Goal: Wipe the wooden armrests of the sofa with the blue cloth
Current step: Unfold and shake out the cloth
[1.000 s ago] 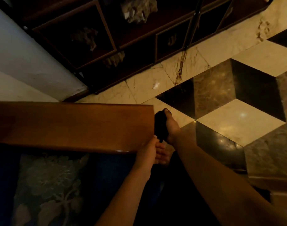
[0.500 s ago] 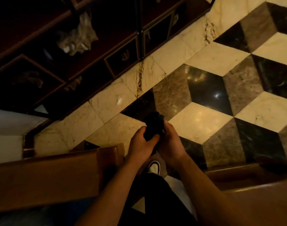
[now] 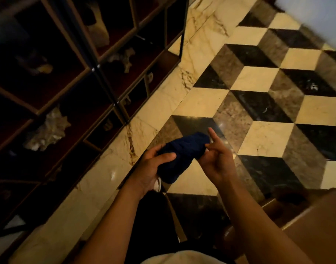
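Observation:
A bunched dark blue cloth (image 3: 182, 155) is held in mid-air over the tiled floor, in the middle of the head view. My left hand (image 3: 153, 166) grips its lower left side with the thumb across the fabric. My right hand (image 3: 216, 159) pinches its upper right end, with the index finger sticking up. A brown wooden armrest (image 3: 315, 225) shows at the bottom right corner, apart from both hands. The armrest seen a moment ago on the left is out of view.
A dark wooden display cabinet (image 3: 71, 77) with glass compartments holding shells and stones fills the left side. The floor (image 3: 258, 103) is glossy marble in a cream, brown and black cube pattern. My dark trouser leg and a white shoe (image 3: 158, 184) are below the hands.
The view swung right, away from the left armrest, which left the frame. Both hands lifted off it and now hold the cloth between them, more spread out than before.

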A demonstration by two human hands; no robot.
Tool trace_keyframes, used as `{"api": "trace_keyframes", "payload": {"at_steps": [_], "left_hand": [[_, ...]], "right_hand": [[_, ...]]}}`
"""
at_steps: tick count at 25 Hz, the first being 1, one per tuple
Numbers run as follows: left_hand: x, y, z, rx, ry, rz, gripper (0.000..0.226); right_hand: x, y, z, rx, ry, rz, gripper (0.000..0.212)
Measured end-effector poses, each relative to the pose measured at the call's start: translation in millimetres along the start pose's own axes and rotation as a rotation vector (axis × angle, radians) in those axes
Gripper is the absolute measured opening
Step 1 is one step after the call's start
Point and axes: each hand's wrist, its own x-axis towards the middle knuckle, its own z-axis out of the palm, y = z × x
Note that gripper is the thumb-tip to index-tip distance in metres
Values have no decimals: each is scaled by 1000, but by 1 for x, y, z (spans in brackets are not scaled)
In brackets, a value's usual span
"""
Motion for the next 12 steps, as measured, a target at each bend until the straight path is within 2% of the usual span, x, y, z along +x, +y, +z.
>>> {"api": "trace_keyframes", "payload": {"at_steps": [2,4,6,7,10,11,12], "left_hand": [[47,28,15,63,-65,-11,30],[103,58,35,98,-138,-24,31],[170,90,68,131,-257,-150,28],[185,97,79,135,-267,-220,22],[254,116,134,379,-375,-302,18],[272,120,157,472,-461,-293,12],[290,122,182,574,-573,-301,17]], "right_hand": [[27,-38,14,29,12,-65,67],[53,-80,26,23,55,-169,66],[75,-133,34,55,113,-321,68],[76,-150,36,42,116,-340,69],[81,-219,35,-50,105,-432,65],[79,-241,32,-73,84,-463,63],[78,-262,27,-93,82,-497,61]]}}
